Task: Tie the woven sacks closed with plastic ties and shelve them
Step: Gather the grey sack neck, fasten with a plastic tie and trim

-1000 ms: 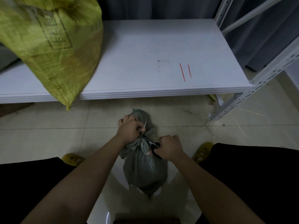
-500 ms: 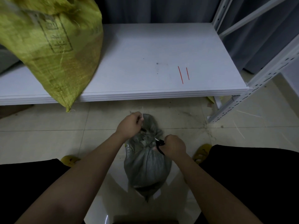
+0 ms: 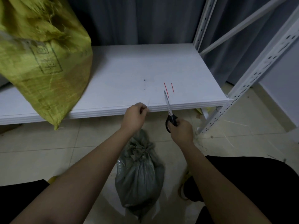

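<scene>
A grey woven sack [image 3: 140, 173] stands on the floor between my knees, its neck gathered and bunched shut. My left hand [image 3: 135, 116] is raised at the shelf's front edge, pinching a thin pale strip, probably a cut tie end [image 3: 148, 105]. My right hand [image 3: 180, 130] holds black-handled scissors [image 3: 169, 109], blades pointing up over the shelf edge. A large yellow-green woven sack [image 3: 43, 62] leans on the left of the white shelf [image 3: 129, 68]. Two red ties [image 3: 169, 88] lie on the shelf near the scissors' tip.
White perforated rack uprights [image 3: 252, 81] rise at the right. A dark curtain hangs behind the shelf. The floor is pale tile with loose pale strips [image 3: 229, 141] at the right. Yellow slippers [image 3: 183, 188] peek out beside my dark-clothed legs.
Both hands have left the grey sack's neck and risen to the shelf edge. The right hand brought the scissors up; the left carries a thin strip. The sack now stands free.
</scene>
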`<state>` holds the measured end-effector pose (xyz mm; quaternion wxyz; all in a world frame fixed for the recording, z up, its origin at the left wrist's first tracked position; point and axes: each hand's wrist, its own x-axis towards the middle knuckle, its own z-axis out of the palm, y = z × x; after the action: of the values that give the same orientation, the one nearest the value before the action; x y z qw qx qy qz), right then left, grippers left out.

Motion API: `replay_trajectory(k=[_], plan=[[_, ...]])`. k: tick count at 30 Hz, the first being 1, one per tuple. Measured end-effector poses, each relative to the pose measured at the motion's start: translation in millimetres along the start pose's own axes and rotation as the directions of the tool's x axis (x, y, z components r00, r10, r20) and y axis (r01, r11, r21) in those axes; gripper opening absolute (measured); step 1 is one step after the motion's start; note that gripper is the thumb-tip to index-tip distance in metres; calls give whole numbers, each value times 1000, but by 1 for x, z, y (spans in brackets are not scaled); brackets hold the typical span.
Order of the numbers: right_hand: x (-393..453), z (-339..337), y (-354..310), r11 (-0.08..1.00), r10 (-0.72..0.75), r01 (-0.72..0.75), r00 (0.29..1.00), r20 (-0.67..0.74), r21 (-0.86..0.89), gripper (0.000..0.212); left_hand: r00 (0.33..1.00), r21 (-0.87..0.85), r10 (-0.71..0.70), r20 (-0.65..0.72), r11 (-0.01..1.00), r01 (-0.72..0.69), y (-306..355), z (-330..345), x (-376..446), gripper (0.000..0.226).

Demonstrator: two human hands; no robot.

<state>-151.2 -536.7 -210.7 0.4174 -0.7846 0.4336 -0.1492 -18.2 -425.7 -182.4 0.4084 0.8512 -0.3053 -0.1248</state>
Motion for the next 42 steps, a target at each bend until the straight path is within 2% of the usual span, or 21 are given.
replay_trajectory(k=[4, 7, 12, 16, 20, 24, 25, 29, 33, 35, 37, 39, 40, 42], plan=[[40, -21, -8, 999, -20, 17, 996, -87, -37, 27, 1000, 35, 6, -5, 999, -6, 23, 11, 27, 19], [73, -39, -14, 988, -75, 54, 987, -145, -144, 35, 1000, 101, -16, -7, 995, 16, 33, 21, 50, 22], [122, -63, -25, 915, -84, 29, 989, -118, -401, 32, 997, 139, -71, 0, 988, 70, 36, 41, 90, 24], [159, -68, -21, 845, -42, -18, 994, -101, -535, 25, 992, 174, -126, 22, 977, 120, 34, 55, 119, 20], [180, -66, -21, 743, -29, -17, 998, -57, -669, 21, 983, 227, -180, 27, 959, 169, 33, 67, 137, 38], [185, -61, -21, 641, -90, 41, 996, -22, -766, 20, 980, 219, -193, 54, 960, 176, 37, 77, 144, 13], [185, -59, -20, 633, -94, 46, 995, -18, -773, 21, 980, 219, -188, 62, 961, 170, 38, 78, 145, 11], [178, -55, -18, 670, -71, 51, 997, 4, -741, 22, 980, 344, -186, 62, 926, 154, 43, 73, 133, 33], [163, -61, -26, 617, -136, 111, 990, 33, -779, 22, 996, 405, -64, 68, 914, 31, 39, 56, 110, 28], [151, -57, -28, 558, -268, 190, 963, 42, -808, 20, 997, 405, 16, 76, 913, -45, 34, 45, 92, 28], [136, -42, -27, 468, -482, 322, 873, 67, -823, 7, 995, 406, 62, 80, 909, -89, 27, 35, 73, 27], [115, -27, -25, 511, -604, 456, 793, 72, -729, 19, 993, 403, 56, 102, 910, -92, 13, 25, 54, 26], [103, -16, -22, 557, -621, 524, 778, 95, -644, 20, 992, 402, 39, 119, 912, -84, 4, 21, 44, 26], [74, 8, -16, 630, -592, 588, 787, 176, -507, 6, 990, 408, 6, 142, 911, -64, -15, 13, 26, 24]])
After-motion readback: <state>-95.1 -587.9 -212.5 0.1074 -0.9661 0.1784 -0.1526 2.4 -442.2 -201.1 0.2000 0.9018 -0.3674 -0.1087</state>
